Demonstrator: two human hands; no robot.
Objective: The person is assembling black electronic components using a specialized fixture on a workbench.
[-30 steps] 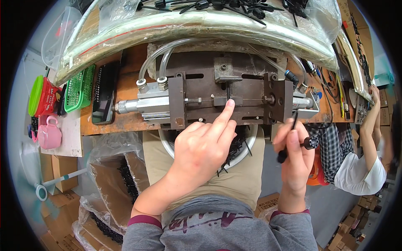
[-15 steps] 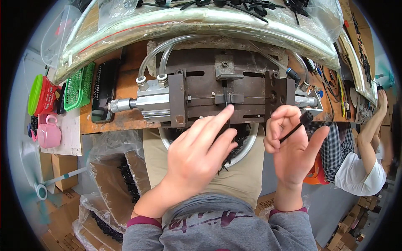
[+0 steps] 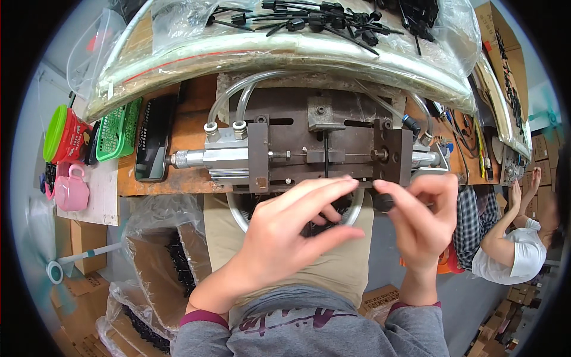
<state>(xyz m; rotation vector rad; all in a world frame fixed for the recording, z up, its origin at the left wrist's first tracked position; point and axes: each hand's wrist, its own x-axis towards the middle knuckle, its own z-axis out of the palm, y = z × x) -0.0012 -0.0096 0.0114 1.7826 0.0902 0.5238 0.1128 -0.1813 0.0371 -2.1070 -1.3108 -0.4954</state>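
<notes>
Near the front edge of a brown metal clamping fixture, my left hand is open, fingers stretched to the right, holding nothing. My right hand pinches a black cable tie with a chunky head; its strap is mostly hidden by the fingers. Across the small block in the middle of the fixture lies another black cable tie, its strap running toward me. A silver cylinder sits at the fixture's left side and another silver cylinder at its right.
Several black cable ties lie on a plastic-covered ledge behind the fixture. To the left stand a black tray, a green basket and a pink cup. Below are plastic-lined cartons. Another person works at the right.
My left hand has drawn back from the cable tie in the fixture. My right hand has turned and now pinches its cable tie by the fingertips. The view has shifted slightly.
</notes>
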